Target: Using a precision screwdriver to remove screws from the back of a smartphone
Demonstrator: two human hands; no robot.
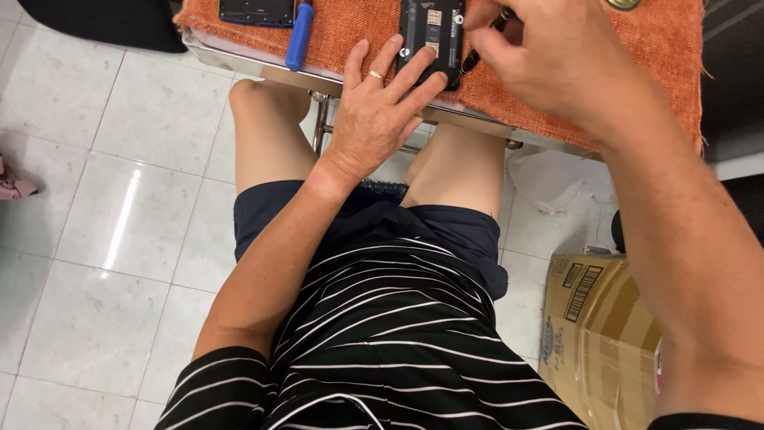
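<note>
Left hand (pixel 374 119) open, fingers flat on opened phone (pixel 430 36), pinning it to surface (pixel 350 32). Right hand (pixel 549 52) just right of phone, closed on dark tool (pixel 471 60).

Single head view, steep downward look over own torso toward orange cloth (pixel 358 32) at frame top; close range. Cloth cropped, probably on a table. No second view.

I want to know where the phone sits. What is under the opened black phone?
The opened black phone lies on an orange woven cloth spread over a metal table edge. The left hand covers its lower end, so that part stays hidden.
</note>
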